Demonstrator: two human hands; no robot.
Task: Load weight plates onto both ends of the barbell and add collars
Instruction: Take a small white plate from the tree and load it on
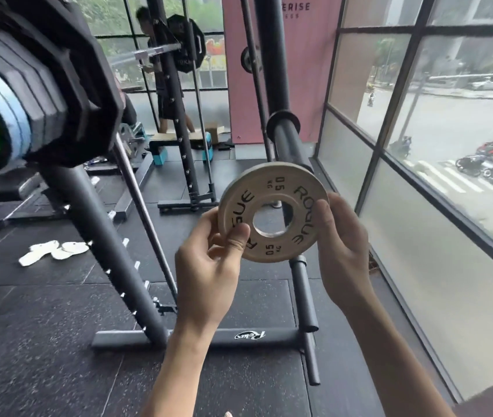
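Note:
A small white 0.5 kg plate (273, 212) marked ROGUE is held up in front of me with both hands. My left hand (209, 266) pinches its lower left edge, thumb on the face. My right hand (341, 251) grips its right edge, fingers behind. The bare end of the barbell sleeve (291, 145) points at me just above and behind the plate, its tip hidden by the plate. At the far left, several plates (37, 85), black, blue and green, sit stacked close to the camera. No collar is in view.
The rack's slanted upright (103, 236) and base bar (197, 338) stand below left, with a storage peg (304, 293) under the plate. A glass window wall (419, 206) runs along the right. A person (163, 70) stands at another rack behind. White sandals (54, 251) lie on the mat.

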